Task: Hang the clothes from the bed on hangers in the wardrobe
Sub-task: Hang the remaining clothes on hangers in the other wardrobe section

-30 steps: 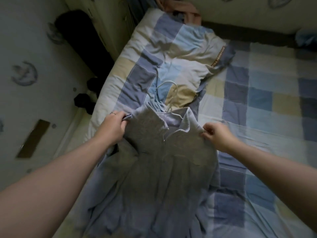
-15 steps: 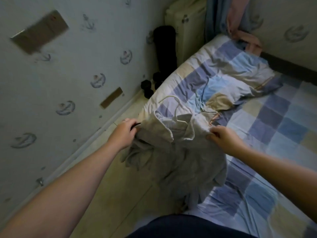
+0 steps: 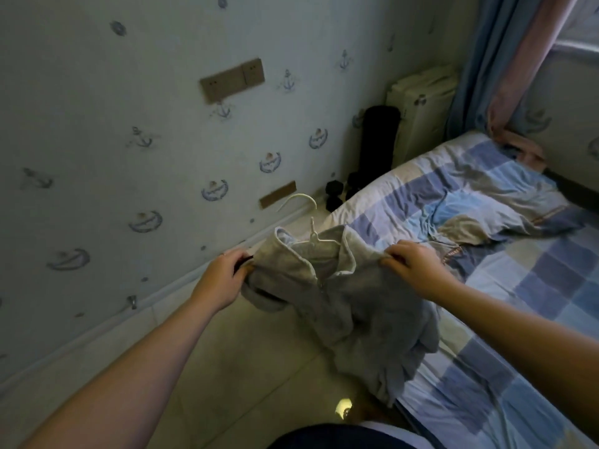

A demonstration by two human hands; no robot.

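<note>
- Grey shirt (image 3: 350, 303), on a white hanger (image 3: 312, 235) (hook toward 11 o'clock), hangs at the bed's (image 3: 505, 286) 9 o'clock edge — partly over the floor (image 3: 243, 367).
- Left hand (image 3: 220, 280) pinches one shoulder, right hand (image 3: 411, 267) the other.

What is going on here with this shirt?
A person holds a grey shirt up beside the bed. The left hand grips one shoulder of it and the right hand pinches the other. A white hanger sits inside the collar, with its hook sticking up. The shirt's lower part hangs down at the bed edge. No wardrobe is in view, so the shirt is not yet hung.
</note>
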